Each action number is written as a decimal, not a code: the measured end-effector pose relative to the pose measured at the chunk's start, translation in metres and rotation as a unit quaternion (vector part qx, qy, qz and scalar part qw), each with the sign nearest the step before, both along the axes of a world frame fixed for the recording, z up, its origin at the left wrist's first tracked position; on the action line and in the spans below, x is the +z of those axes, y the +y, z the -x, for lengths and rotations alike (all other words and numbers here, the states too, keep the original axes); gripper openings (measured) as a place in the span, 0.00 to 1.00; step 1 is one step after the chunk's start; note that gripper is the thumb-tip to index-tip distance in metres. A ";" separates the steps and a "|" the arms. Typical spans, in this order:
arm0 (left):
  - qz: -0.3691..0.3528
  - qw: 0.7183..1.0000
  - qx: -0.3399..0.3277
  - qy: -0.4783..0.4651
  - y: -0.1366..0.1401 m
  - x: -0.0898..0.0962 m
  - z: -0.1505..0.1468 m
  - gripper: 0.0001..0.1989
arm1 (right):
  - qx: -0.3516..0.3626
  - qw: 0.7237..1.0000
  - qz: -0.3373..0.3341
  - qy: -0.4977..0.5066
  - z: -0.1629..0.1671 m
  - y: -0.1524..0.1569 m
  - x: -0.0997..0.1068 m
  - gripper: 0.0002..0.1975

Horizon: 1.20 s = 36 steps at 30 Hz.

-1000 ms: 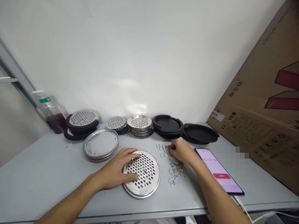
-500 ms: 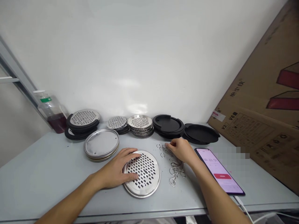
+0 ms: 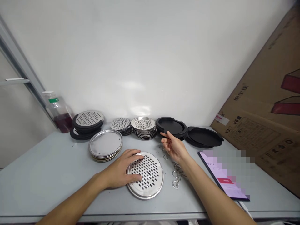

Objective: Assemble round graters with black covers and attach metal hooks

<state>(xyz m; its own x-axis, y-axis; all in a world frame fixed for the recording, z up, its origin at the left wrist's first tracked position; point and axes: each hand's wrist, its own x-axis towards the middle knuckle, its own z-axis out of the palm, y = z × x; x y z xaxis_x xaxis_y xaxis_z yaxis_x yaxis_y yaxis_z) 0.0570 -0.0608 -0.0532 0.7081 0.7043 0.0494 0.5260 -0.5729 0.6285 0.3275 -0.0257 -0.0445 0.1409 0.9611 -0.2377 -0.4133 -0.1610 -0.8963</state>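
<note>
A round perforated metal plate lies on the grey table in front of me. My left hand grips its left side, fingers across the slotted top and thumb lower down. Right of the plate, my right hand is lifted with the palm partly turned up. Its fingers are curled and drawn together; anything between them is too small to make out. Below this hand lie several small metal rings with shanks, partly hidden by the wrist. One loose ring rests closer to the plate.
Behind stand plain metal discs, slotted plates in black holders, smaller slotted discs, stacked slotted plates and black round trays. A phone, a carton and a bottle of dark liquid flank them.
My right hand has risen from the small rings and turned its palm upward. My left hand stays on the perforated plate. The whole view has shifted slightly.
</note>
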 end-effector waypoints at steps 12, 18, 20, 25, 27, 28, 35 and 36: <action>-0.003 1.000 0.001 -0.016 0.001 -0.001 0.000 0.33 | -0.080 0.992 -0.101 0.013 0.001 -0.020 0.005 0.15; 0.022 0.994 0.033 -0.098 0.002 -0.006 0.001 0.31 | 0.059 0.990 -0.100 -0.076 0.001 -0.065 0.008 0.22; 0.060 0.979 0.090 -0.172 0.005 -0.007 0.001 0.24 | 0.117 0.987 -0.090 -0.071 0.004 -0.079 0.004 0.24; 0.204 0.890 0.149 -0.380 0.011 -0.004 0.000 0.25 | 0.190 0.977 -0.070 -0.062 0.019 -0.097 -0.015 0.26; 0.235 0.874 0.140 -0.403 0.010 -0.001 0.000 0.27 | 0.220 0.971 -0.069 -0.067 0.025 -0.098 -0.023 0.26; 0.237 0.872 0.142 -0.403 0.008 0.001 0.000 0.28 | 0.238 0.966 -0.067 -0.070 0.027 -0.098 -0.026 0.26; 0.192 0.847 0.253 -0.426 0.009 0.000 -0.002 0.24 | 0.242 0.925 -0.096 -0.276 0.016 -0.089 -0.017 0.22; 0.186 0.840 0.266 -0.435 0.011 -0.002 -0.002 0.24 | 0.190 0.914 -0.101 -0.345 0.012 -0.087 -0.014 0.20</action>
